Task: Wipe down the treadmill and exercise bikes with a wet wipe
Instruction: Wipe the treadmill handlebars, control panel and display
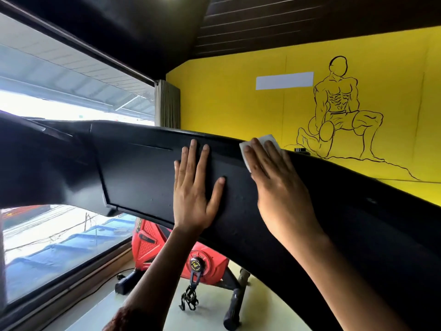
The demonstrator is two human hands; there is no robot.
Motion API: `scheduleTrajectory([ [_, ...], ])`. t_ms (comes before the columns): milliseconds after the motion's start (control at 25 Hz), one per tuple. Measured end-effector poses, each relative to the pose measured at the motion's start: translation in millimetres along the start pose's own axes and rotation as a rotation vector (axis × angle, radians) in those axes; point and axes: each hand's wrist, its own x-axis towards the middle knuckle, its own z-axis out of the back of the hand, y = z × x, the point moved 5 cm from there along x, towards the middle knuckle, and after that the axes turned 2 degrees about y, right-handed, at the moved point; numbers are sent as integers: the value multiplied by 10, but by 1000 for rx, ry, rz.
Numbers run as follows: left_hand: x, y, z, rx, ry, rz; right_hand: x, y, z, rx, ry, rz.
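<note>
Wiping seems part-way: the right hand (269, 173), grip apart and flat, presses the white folded wet wipe (268, 140) on the upper edge of the matte black plastic treadmill console (143, 175). The left hand (193, 192), grip apart, rests flat beside it. The red exercise bike (210, 266) below is probably yet to do; the console looks dull, faintly speckled

We see through one head-worn camera, facing forward, close behind the left grip (193, 194) and right grip (274, 182).

Bright window (59, 91) meets a yellow wall (226, 103) bearing a mural (338, 108).
</note>
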Motion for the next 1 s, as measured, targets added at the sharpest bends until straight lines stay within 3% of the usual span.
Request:
scheduleTrajectory([
  [240, -92, 395, 260, -53, 11, 16, 364, 433, -208, 65, 37, 112],
  [400, -142, 861, 480, 28, 2, 13, 126, 338, -151, -6, 40, 42],
  [520, -178, 1082, 473, 64, 54, 16, 392, 679, -301, -9, -37, 78],
  [720, -230, 1269, 483, 60, 105, -13, 1035, 1359, -651, -10, 8, 239],
  [880, -252, 1280, 480, 37, 112, -16, 734, 1171, -623, -24, 38, 348],
  [1000, -267, 1292, 482, 15, 126, -22, 311, 833, -450, -58, 87, 291],
])
